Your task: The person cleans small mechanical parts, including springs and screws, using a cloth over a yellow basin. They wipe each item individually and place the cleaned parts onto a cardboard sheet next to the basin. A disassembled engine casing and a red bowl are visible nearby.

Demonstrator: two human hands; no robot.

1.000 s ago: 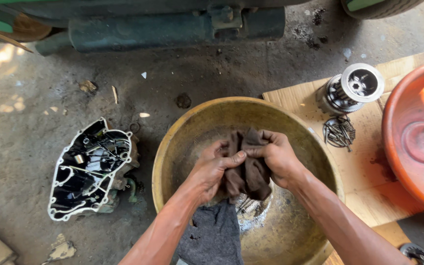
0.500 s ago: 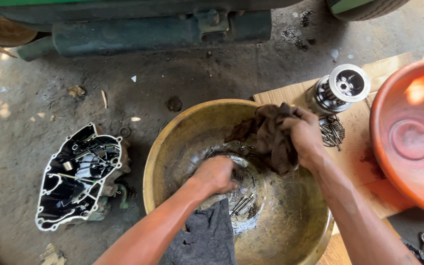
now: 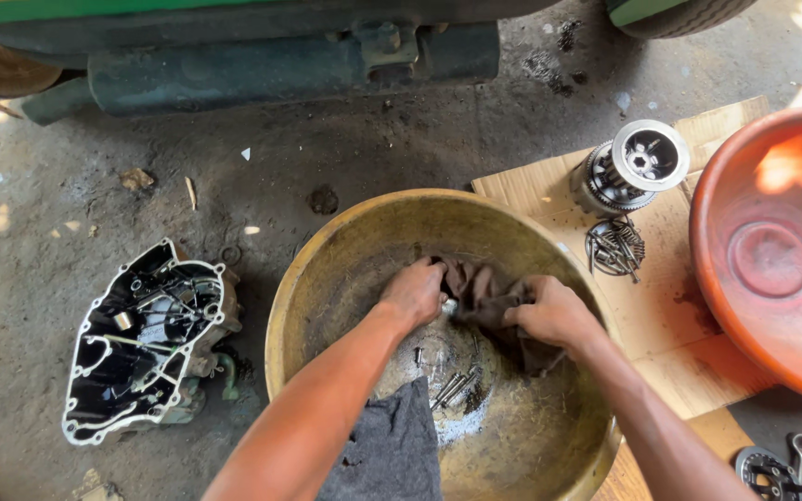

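- The right hand [image 3: 554,314] has come down from the far right rim of the brass-coloured basin [image 3: 327,269], where it held the dark rag [image 3: 489,297] bunched up high half a second ago; it now presses the rag low against the inner wall.
- The left hand [image 3: 412,293] has left the bolts [image 3: 452,388] at the bottom and moved up to grip the rag's left end.
- Both hands meet on the rag again, as a second ago, but lower and spread wider.

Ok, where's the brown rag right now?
In the head view, the brown rag is inside the brass-coloured basin, gripped between the left hand and right hand, above the loose bolts.
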